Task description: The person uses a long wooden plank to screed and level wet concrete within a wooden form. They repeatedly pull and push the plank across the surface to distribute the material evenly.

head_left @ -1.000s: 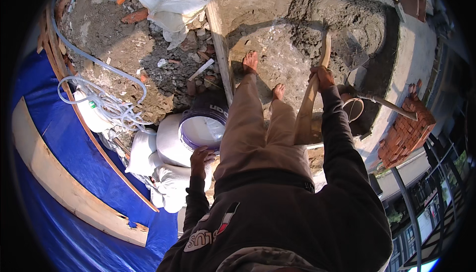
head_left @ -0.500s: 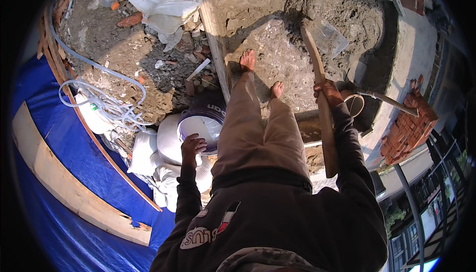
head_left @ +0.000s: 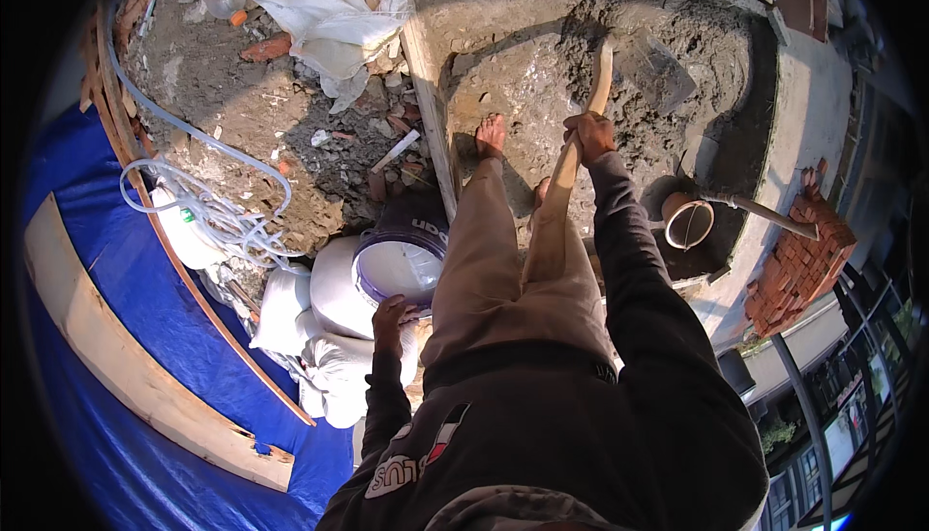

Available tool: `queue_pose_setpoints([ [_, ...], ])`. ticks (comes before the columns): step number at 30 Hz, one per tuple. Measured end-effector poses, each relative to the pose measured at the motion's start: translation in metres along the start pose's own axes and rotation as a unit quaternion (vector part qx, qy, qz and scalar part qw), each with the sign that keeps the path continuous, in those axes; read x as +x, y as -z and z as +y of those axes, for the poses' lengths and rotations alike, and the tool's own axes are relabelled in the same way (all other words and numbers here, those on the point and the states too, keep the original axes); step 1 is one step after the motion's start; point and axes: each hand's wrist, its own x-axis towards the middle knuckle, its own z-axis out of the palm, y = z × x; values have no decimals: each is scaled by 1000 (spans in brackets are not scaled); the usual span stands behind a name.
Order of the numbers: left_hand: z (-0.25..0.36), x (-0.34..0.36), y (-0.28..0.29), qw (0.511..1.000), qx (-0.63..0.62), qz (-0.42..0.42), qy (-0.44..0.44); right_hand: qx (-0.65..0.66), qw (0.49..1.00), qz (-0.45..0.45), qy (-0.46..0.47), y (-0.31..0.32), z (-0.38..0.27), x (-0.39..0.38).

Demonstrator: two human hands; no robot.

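Head view shows the right hand (head_left: 592,134) with its fingers wrapped firmly around the wooden handle of a hoe (head_left: 555,204). The handle slants across the right trouser leg (head_left: 578,284), while its far end and broad grey blade (head_left: 662,78) lie over wet mud (head_left: 721,42). At the near rim of a dark bucket (head_left: 389,228), beside white sacks (head_left: 350,376), is the left hand (head_left: 389,320); how far its fingers open, or whether they grip the rim, I cannot tell.
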Motion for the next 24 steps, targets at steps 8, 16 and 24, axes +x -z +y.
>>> queue_pose_setpoints([
  [8, -2, 4, 15, 1000, 6, 23, 14, -119, 976, -177, -37, -74, -16, -27],
  [16, 41, 28, 0, 1000, 23, -2, -17, -45, 997, -42, -40, 122, -38, -74],
  [24, 4, 17, 1, 1000, 2, -2, 10, 24, 982, 1, 190, 59, -14, -2],
])
